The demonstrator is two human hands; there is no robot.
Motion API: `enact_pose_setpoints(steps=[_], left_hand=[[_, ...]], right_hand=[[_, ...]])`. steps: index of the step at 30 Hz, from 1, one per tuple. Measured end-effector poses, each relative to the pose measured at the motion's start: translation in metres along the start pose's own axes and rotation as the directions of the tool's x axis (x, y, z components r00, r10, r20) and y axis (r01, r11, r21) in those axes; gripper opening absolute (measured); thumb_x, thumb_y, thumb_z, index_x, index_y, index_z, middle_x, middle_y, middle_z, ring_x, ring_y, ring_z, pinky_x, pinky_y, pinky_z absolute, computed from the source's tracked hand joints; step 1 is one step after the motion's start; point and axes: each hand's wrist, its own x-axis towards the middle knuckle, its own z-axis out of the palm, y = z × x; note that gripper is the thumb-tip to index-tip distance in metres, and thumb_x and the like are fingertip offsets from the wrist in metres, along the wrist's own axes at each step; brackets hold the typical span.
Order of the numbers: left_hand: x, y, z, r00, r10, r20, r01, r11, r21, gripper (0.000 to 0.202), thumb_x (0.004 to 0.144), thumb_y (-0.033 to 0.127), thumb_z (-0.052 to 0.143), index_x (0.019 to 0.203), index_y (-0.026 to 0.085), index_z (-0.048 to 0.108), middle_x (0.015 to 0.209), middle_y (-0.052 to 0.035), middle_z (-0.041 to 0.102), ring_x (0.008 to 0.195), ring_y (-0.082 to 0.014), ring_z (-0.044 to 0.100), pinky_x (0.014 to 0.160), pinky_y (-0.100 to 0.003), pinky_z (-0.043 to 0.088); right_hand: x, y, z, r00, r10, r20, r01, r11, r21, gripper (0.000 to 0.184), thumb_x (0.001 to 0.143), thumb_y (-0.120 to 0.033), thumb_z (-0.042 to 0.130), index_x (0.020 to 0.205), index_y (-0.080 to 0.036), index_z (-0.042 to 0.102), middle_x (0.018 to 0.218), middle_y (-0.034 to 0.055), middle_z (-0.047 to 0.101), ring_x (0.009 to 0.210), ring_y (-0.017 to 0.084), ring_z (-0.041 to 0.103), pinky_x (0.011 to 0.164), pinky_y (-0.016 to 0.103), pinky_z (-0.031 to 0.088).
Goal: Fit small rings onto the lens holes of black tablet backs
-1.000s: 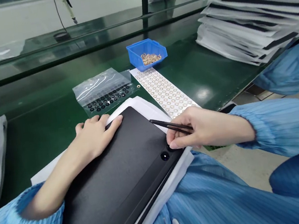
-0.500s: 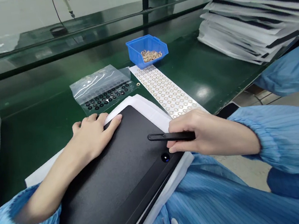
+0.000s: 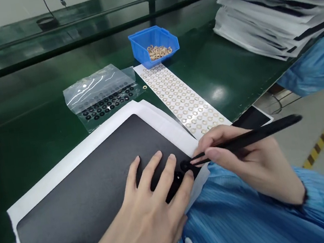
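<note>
A flat black panel [image 3: 99,186] lies on white sheets [image 3: 65,163] across my lap and the table edge. My left hand [image 3: 152,207] rests flat on its near right corner, fingers spread around a small round lens hole [image 3: 177,177]. My right hand [image 3: 246,162] pinches black tweezers [image 3: 243,139], whose tips sit at a small black ring [image 3: 184,166] by the panel's corner, just beyond my left fingertips.
A strip of small ring stickers [image 3: 183,100] lies on the green table [image 3: 28,116]. Behind it stands a blue bin [image 3: 154,46] of tan rings. A clear bag of black rings [image 3: 100,94] lies to the left. Stacked panels in sleeves [image 3: 273,9] are at right.
My left hand slid from the panel's far corner to its near right corner by the lens holes. My right hand turned the tweezers and set their tips at the black ring. The view dropped.
</note>
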Motion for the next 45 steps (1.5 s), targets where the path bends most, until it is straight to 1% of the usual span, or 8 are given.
enact_pose_setpoints(steps=[4, 9, 16, 20, 31, 37, 41, 45], left_hand=[[0.000, 0.000, 0.001, 1.000, -0.002, -0.005, 0.002, 1.000, 0.005, 0.048, 0.085, 0.032, 0.046, 0.132, 0.019, 0.050, 0.133, -0.0131, 0.052, 0.120, -0.0405, 0.046, 0.090, -0.063, 0.041], [-0.001, 0.000, 0.003, 1.000, -0.015, -0.026, 0.015, 1.000, 0.021, 0.046, 0.087, 0.033, 0.042, 0.131, 0.021, 0.050, 0.133, -0.0089, 0.053, 0.119, -0.0367, 0.047, 0.091, -0.059, 0.041], [-0.003, 0.000, 0.003, 1.000, -0.023, 0.011, 0.022, 0.998, 0.066, 0.045, 0.092, 0.024, 0.038, 0.136, 0.021, 0.043, 0.137, -0.0054, 0.049, 0.123, -0.0325, 0.042, 0.097, -0.055, 0.037], [-0.004, 0.000, 0.001, 1.000, -0.017, 0.006, 0.016, 0.998, 0.064, 0.044, 0.094, 0.026, 0.035, 0.137, 0.020, 0.042, 0.137, -0.0054, 0.049, 0.124, -0.0325, 0.041, 0.096, -0.055, 0.036], [-0.005, 0.001, 0.004, 1.000, -0.024, -0.006, 0.024, 0.999, 0.046, 0.043, 0.094, 0.024, 0.034, 0.136, 0.019, 0.042, 0.136, -0.0052, 0.050, 0.124, -0.0319, 0.040, 0.098, -0.054, 0.030], [-0.003, 0.001, 0.006, 0.999, -0.032, -0.024, 0.033, 0.999, 0.031, 0.043, 0.093, 0.022, 0.034, 0.134, 0.019, 0.045, 0.135, -0.0049, 0.051, 0.123, -0.0318, 0.041, 0.098, -0.054, 0.029], [-0.002, 0.004, 0.007, 0.997, -0.070, -0.018, 0.070, 0.998, -0.003, 0.042, 0.094, 0.033, 0.039, 0.134, 0.021, 0.046, 0.135, -0.0035, 0.051, 0.124, -0.0304, 0.040, 0.103, -0.052, 0.025], [-0.003, 0.006, 0.009, 0.993, -0.110, -0.046, 0.108, 0.993, -0.051, 0.045, 0.088, 0.041, 0.051, 0.129, 0.023, 0.050, 0.134, -0.0026, 0.052, 0.124, -0.0297, 0.040, 0.107, -0.050, 0.019]], right_hand=[[0.001, -0.001, 0.010, 0.998, 0.045, -0.042, -0.041, 0.994, 0.097, 0.008, 0.083, -0.022, 0.059, 0.075, -0.021, 0.060, 0.076, 0.0036, 0.067, 0.068, 0.015, 0.069, 0.062, 0.025, 0.060], [0.002, -0.002, 0.017, 0.995, 0.006, -0.099, 0.000, 0.999, 0.053, 0.012, 0.082, -0.015, 0.058, 0.072, -0.021, 0.057, 0.071, 0.0018, 0.064, 0.063, 0.012, 0.066, 0.059, 0.022, 0.059], [0.002, -0.001, 0.018, 0.996, -0.052, -0.074, 0.052, 0.999, -0.004, 0.011, 0.082, -0.013, 0.058, 0.072, -0.019, 0.055, 0.072, 0.0018, 0.063, 0.062, 0.012, 0.063, 0.058, 0.025, 0.056], [0.001, 0.000, 0.017, 0.997, -0.060, -0.058, 0.059, 0.998, -0.009, 0.011, 0.082, -0.013, 0.058, 0.073, -0.019, 0.055, 0.074, 0.0014, 0.063, 0.063, 0.012, 0.062, 0.059, 0.026, 0.056], [-0.002, 0.003, 0.020, 0.994, -0.079, -0.071, 0.083, 0.995, 0.054, 0.011, 0.083, -0.011, 0.057, 0.075, -0.020, 0.056, 0.076, -0.0002, 0.061, 0.066, 0.010, 0.064, 0.062, 0.021, 0.057], [0.000, 0.003, 0.017, 0.995, -0.087, -0.040, 0.088, 0.996, 0.024, 0.012, 0.082, -0.012, 0.058, 0.073, -0.019, 0.055, 0.075, 0.0005, 0.062, 0.063, 0.010, 0.063, 0.058, 0.022, 0.055], [0.004, 0.003, 0.014, 0.995, -0.096, -0.007, 0.097, 0.995, 0.025, 0.013, 0.081, -0.011, 0.058, 0.070, -0.018, 0.054, 0.072, 0.0010, 0.062, 0.061, 0.010, 0.062, 0.056, 0.022, 0.054], [0.008, 0.004, 0.013, 0.994, -0.102, 0.039, 0.100, 0.993, 0.064, 0.014, 0.079, -0.008, 0.057, 0.069, -0.017, 0.054, 0.072, 0.0018, 0.061, 0.061, 0.011, 0.061, 0.055, 0.023, 0.053]])
